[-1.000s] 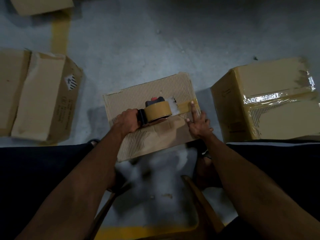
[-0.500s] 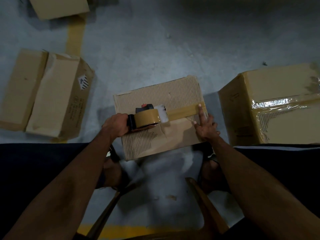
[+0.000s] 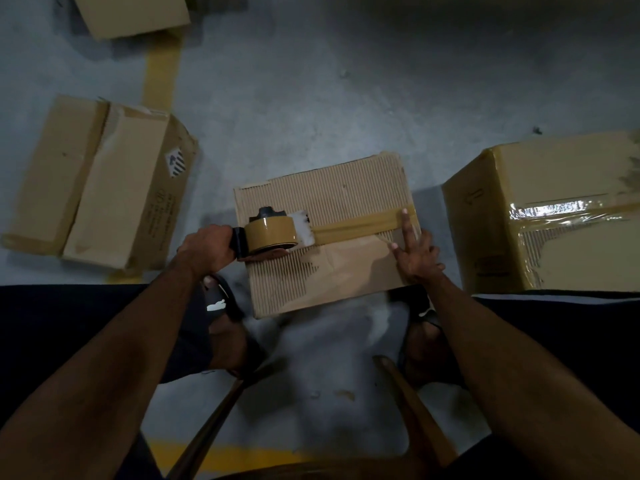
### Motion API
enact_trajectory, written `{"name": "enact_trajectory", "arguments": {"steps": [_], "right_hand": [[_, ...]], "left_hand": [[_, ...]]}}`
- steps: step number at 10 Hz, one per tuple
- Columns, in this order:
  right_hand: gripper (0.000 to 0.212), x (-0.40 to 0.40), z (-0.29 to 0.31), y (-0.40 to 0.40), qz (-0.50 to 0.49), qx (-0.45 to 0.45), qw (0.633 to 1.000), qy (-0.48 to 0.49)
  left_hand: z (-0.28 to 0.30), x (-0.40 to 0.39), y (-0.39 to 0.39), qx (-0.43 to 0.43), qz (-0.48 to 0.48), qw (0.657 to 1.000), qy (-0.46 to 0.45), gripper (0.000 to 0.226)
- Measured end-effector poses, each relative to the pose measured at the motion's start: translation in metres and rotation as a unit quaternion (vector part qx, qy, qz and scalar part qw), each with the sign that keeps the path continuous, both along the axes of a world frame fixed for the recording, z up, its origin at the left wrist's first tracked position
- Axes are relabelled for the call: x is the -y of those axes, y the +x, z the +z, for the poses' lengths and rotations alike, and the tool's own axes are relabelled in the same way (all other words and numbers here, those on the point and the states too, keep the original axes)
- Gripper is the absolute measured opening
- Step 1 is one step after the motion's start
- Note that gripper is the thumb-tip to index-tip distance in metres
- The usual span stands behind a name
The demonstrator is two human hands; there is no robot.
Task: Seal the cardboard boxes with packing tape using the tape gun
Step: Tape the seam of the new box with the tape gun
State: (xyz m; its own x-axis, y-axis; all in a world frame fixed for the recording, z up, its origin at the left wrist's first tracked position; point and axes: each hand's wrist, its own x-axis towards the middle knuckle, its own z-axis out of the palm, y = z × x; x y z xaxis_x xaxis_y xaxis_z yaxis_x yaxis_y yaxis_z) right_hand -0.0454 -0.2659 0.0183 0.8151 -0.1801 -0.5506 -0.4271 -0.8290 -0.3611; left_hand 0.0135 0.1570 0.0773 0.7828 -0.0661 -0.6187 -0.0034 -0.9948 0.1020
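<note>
The left hand (image 3: pixel 207 249), fist wrapped around the handle, had dragged the tape gun (image 3: pixel 272 232) nearly to the left edge of the middle box (image 3: pixel 332 237). The right hand (image 3: pixel 414 252), fingers spread, pinned the tape strip (image 3: pixel 360 225); the seam looked almost covered.

Ribbed tan box (image 3: pixel 332 188), brown tape (image 3: pixel 360 226)

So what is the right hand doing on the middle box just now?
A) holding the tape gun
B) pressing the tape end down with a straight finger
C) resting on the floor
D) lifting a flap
B: the right hand lays a straight finger on the tape strip near the middle box's right edge, while the left hand grips the tape gun.
</note>
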Motion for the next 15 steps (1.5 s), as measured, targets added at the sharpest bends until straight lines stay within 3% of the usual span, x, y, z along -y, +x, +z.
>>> {"name": "enact_trajectory", "arguments": {"steps": [1,6,8,10,12,15], "right_hand": [[0.075,0.001,0.004,0.005,-0.023,-0.027,0.999,0.027],[0.076,-0.003,0.009,0.005,-0.035,-0.046,0.998,0.033],[0.077,-0.006,0.003,-0.006,-0.032,0.036,0.999,0.005],[0.085,-0.009,-0.010,-0.015,-0.053,0.042,0.998,-0.004],[0.074,-0.018,-0.006,-0.008,-0.065,0.025,0.997,-0.019],[0.076,-0.015,-0.010,-0.006,-0.062,0.002,0.998,-0.001]], "left_hand": [[0.002,-0.010,0.001,-0.003,-0.005,1.000,0.004,0.028],[0.016,-0.024,-0.009,0.018,-0.005,0.999,0.026,0.025],[0.018,-0.028,-0.015,0.011,-0.035,0.999,0.035,0.028],[0.025,-0.028,-0.021,0.062,-0.104,0.991,0.063,0.033],[0.029,-0.043,-0.016,0.057,-0.021,0.998,-0.016,0.026],[0.008,-0.040,-0.009,0.035,-0.014,0.999,-0.021,0.027]]}}
